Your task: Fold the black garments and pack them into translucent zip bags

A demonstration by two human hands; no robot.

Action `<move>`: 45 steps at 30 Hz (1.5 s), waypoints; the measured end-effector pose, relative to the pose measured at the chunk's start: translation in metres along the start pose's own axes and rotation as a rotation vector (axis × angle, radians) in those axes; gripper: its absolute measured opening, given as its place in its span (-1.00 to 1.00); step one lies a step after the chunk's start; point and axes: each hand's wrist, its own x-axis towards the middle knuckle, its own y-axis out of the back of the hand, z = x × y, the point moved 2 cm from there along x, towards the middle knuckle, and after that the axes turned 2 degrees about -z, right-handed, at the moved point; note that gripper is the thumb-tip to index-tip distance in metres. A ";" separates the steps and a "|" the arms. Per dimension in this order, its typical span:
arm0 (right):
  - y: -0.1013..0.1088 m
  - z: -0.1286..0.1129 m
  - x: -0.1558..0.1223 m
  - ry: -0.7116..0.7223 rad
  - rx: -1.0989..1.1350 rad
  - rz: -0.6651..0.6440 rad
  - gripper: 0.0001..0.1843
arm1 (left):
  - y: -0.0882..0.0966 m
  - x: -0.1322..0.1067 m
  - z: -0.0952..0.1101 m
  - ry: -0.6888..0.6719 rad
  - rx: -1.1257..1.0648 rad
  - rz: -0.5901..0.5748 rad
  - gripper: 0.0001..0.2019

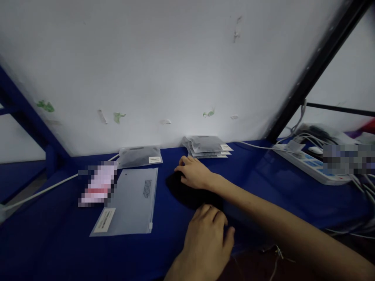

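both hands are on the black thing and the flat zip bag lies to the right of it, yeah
Not quite. The head view shows the zip bag lying to the left of the black thing, not to the right. The rest holds: the left hand and right hand are both on it.

A flat clear zip bag point(129, 201) lies on the blue table point(43, 242); behind it sits a filled pouch point(140, 156); a stack of pouches point(208, 146) rests against the white wall point(175, 70) — a power strip point(310, 164) lies far right, a white cable point(43, 190) left.
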 end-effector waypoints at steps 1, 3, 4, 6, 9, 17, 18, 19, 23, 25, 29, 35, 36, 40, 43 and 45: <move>-0.001 0.007 -0.003 -0.006 -0.021 -0.003 -0.58 | 0.003 -0.001 0.001 0.000 -0.022 -0.004 -0.96; -0.003 0.024 -0.010 -0.031 -0.018 -0.024 -0.56 | 0.008 -0.005 0.002 0.003 -0.051 -0.003 -0.94; -0.005 0.031 -0.015 -0.048 -0.003 -0.034 -0.54 | 0.011 -0.008 0.002 0.009 -0.058 -0.001 -0.92; -0.008 0.046 -0.024 -0.089 0.026 -0.035 -0.53 | 0.015 -0.013 0.002 0.028 -0.056 0.007 -0.88; -0.011 0.062 -0.040 -0.154 0.045 -0.011 -0.58 | 0.024 -0.019 0.000 0.035 -0.035 0.023 -0.87; -0.012 0.080 -0.075 -0.314 0.043 0.002 -0.58 | 0.101 -0.018 -0.056 0.259 0.289 0.176 -0.80; -0.011 0.081 -0.079 -0.329 0.034 0.003 -0.57 | 0.111 -0.020 -0.067 0.322 0.376 0.170 -0.77; -0.010 0.082 -0.082 -0.346 0.023 0.004 -0.55 | 0.119 -0.022 -0.077 0.375 0.457 0.162 -0.73; -0.009 0.085 -0.092 -0.368 0.016 0.009 -0.52 | 0.124 -0.030 -0.096 0.463 0.558 -0.010 -0.68; -0.010 0.086 -0.095 -0.338 0.037 0.011 -0.55 | 0.116 -0.030 -0.091 0.453 0.552 -0.044 -0.68; -0.009 0.088 -0.099 -0.297 0.067 0.003 -0.63 | 0.099 -0.017 -0.072 0.330 0.492 -0.101 -0.74; -0.002 0.086 -0.108 -0.224 0.103 -0.023 -0.74 | 0.091 0.020 -0.069 0.156 0.343 -0.225 -0.82; -0.001 0.085 -0.109 -0.212 0.107 -0.024 -0.76 | 0.091 0.026 -0.071 0.143 0.336 -0.226 -0.82; 0.003 0.082 -0.110 -0.186 0.122 -0.028 -0.80 | 0.088 0.044 -0.083 0.100 0.333 -0.203 -0.89; 0.008 0.077 -0.110 -0.151 0.140 -0.056 -0.79 | 0.084 0.047 -0.090 0.082 0.329 -0.150 -0.88; 0.014 0.070 -0.107 -0.120 0.161 -0.053 -0.78 | 0.081 0.046 -0.093 0.080 0.320 -0.102 -0.88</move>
